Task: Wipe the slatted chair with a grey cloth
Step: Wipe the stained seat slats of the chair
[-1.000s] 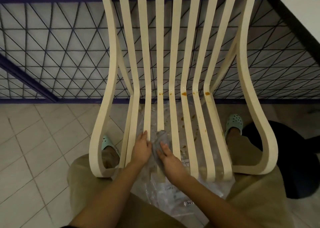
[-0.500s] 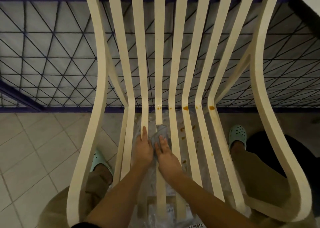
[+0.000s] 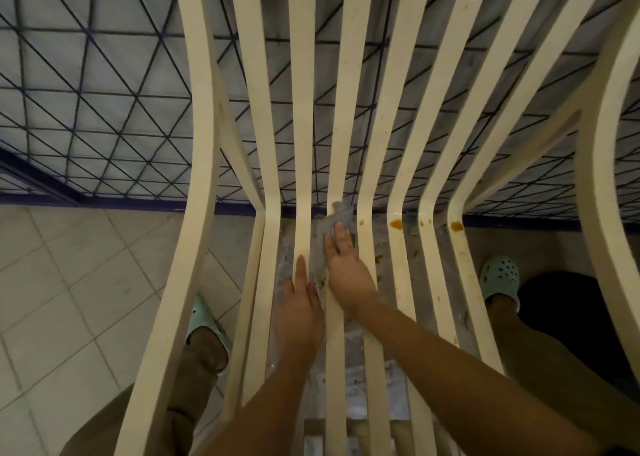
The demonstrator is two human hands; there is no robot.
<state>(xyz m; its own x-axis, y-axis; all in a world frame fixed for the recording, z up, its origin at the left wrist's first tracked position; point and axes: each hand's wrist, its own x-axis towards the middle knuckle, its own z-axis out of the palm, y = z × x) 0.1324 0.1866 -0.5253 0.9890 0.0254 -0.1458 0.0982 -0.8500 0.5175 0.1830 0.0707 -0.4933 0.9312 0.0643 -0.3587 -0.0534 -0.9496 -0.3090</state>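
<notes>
The cream slatted chair point(image 3: 304, 116) fills the view, its slats bending where seat meets back. My right hand point(image 3: 346, 268) lies flat on the grey cloth point(image 3: 341, 213), pressing it against a middle seat slat right at that bend. My left hand point(image 3: 301, 310) rests flat on the neighbouring slat to the left, fingers together, holding nothing. Orange-brown stains point(image 3: 396, 224) dot the slats to the right of the cloth, at the bend and further along the seat.
A clear plastic sheet point(image 3: 356, 386) lies on the floor under the seat. A dark metal lattice fence point(image 3: 104, 109) stands behind the chair. My feet in pale green clogs point(image 3: 500, 275) stand on either side, on light floor tiles point(image 3: 69, 282).
My right hand has slid the cloth forward along the slat, from mid-seat up to the bend. My left hand followed a little way. The view has moved closer to the chair.
</notes>
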